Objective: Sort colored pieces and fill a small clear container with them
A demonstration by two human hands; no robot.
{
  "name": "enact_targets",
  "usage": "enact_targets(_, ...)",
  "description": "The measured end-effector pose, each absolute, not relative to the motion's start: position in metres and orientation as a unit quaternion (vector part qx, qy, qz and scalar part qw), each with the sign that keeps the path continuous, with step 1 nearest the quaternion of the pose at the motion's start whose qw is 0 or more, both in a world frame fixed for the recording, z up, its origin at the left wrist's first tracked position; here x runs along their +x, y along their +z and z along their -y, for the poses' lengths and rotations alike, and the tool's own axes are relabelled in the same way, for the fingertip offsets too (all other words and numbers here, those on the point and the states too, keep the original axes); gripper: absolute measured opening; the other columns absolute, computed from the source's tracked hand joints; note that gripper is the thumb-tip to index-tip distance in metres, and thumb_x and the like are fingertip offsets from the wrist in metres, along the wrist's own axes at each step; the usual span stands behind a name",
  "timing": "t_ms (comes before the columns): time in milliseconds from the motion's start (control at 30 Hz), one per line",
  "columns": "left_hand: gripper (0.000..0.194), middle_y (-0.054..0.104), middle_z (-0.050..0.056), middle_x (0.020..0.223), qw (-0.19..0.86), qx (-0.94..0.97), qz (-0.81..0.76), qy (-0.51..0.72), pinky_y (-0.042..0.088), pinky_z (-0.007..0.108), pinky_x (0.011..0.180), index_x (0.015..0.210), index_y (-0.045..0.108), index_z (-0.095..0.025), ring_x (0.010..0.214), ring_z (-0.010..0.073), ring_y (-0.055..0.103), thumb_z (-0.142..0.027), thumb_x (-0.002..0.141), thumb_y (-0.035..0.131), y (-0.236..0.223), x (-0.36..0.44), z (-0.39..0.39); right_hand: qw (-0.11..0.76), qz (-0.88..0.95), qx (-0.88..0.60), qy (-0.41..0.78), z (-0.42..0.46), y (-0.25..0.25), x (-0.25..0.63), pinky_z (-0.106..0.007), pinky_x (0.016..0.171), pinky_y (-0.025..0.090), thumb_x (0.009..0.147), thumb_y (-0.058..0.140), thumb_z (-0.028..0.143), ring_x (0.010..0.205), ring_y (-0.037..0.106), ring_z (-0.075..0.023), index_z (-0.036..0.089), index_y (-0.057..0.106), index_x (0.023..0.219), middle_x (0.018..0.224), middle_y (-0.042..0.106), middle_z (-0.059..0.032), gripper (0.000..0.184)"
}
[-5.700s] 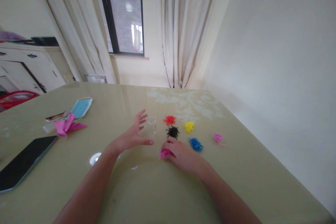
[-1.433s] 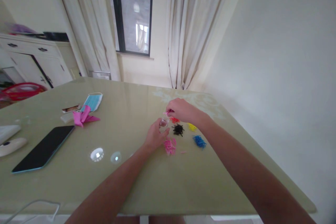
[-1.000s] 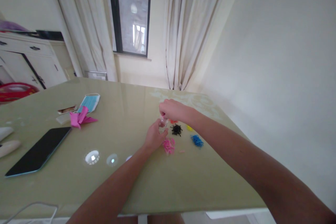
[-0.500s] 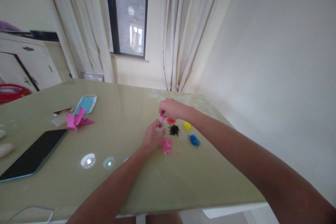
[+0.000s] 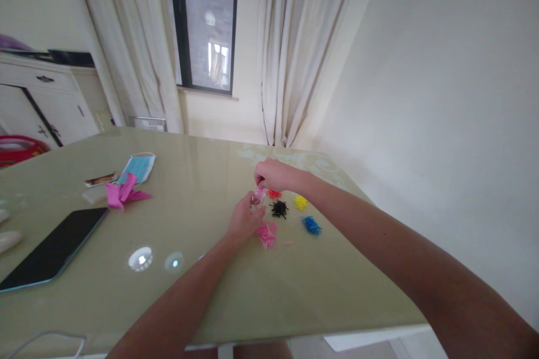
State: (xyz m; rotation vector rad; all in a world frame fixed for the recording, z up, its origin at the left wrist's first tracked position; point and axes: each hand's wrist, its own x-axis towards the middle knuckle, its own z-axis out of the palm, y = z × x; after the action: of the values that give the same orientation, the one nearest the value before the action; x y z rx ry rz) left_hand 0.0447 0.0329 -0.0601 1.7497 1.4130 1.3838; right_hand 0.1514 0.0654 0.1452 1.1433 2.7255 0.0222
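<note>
My left hand (image 5: pixel 244 217) is closed around a small clear container (image 5: pixel 256 199) that has something pink at its top. Over that top, my right hand (image 5: pixel 269 174) has its fingers pinched together; what sits between the fingertips, if anything, is too small to make out. Close by on the table lie little heaps of thin short pieces: a pink pile (image 5: pixel 267 234) just below my left hand, a black pile (image 5: pixel 279 208), a red pile (image 5: pixel 274 194) partly hidden by my right hand, a yellow pile (image 5: pixel 300 202) and a blue pile (image 5: pixel 312 225).
The glossy table (image 5: pixel 202 179) bears a black tablet (image 5: pixel 54 247) at left. Beyond it lie a pink folded piece (image 5: pixel 124 193), a blue face mask (image 5: pixel 138 168) and a small card (image 5: pixel 100 180). A white cable (image 5: pixel 54 334) rests near the front edge.
My right hand has shifted very slightly left over the clear container. Otherwise both hands and the piles look the same.
</note>
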Motion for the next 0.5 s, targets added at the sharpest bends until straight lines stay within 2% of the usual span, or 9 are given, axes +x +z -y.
enact_targets(133, 0.016, 0.071, 0.001, 0.085, 0.250, 0.647, -0.519, 0.500, 0.051, 0.031, 0.069, 0.092, 0.059, -0.022, 0.070, 0.0175, 0.064, -0.032, 0.084, 0.067, -0.059, 0.044, -0.032, 0.076, -0.917, 0.391, 0.028, -0.063, 0.143, 0.154, -0.025, 0.071, 0.041, 0.087, 0.077, 0.015, 0.097, 0.069, -0.0212, 0.015, 0.081, 0.099, 0.106, 0.078, -0.0115, 0.013)
enact_targets(200, 0.015, 0.071, 0.001, 0.086, 0.260, 0.648, -0.514, 0.499, 0.050, 0.030, 0.068, 0.093, 0.058, -0.022, 0.071, 0.0174, 0.064, -0.032, 0.085, 0.066, -0.059, 0.044, -0.031, 0.055, -0.917, 0.395, 0.025, -0.064, 0.140, 0.156, -0.026, 0.072, 0.041, 0.091, 0.072, 0.016, 0.098, 0.068, -0.0213, 0.015, 0.081, 0.096, 0.109, 0.077, -0.0121, 0.010)
enact_targets(367, 0.021, 0.074, 0.004, 0.094, 0.274, 0.630, -0.515, 0.513, 0.053, 0.032, 0.073, 0.100, 0.061, -0.022, 0.077, 0.0195, 0.068, -0.030, 0.083, 0.069, -0.060, 0.043, -0.031, 0.020, -0.915, 0.402, -0.012, -0.070, 0.135, 0.168, -0.024, 0.071, 0.040, 0.091, 0.066, 0.010, 0.087, 0.067, -0.0171, 0.016, 0.078, 0.095, 0.094, 0.078, -0.0070, 0.015)
enact_targets(500, 0.035, 0.077, 0.007, 0.102, 0.315, 0.616, -0.482, 0.537, 0.058, 0.038, 0.082, 0.115, 0.061, -0.022, 0.093, 0.0242, 0.073, -0.030, 0.083, 0.073, -0.057, 0.043, -0.031, -0.094, -0.886, 0.451, -0.039, -0.075, 0.118, 0.192, -0.023, 0.073, 0.041, 0.095, 0.064, 0.016, 0.083, 0.067, -0.0149, 0.017, 0.077, 0.099, 0.092, 0.078, -0.0039, 0.013)
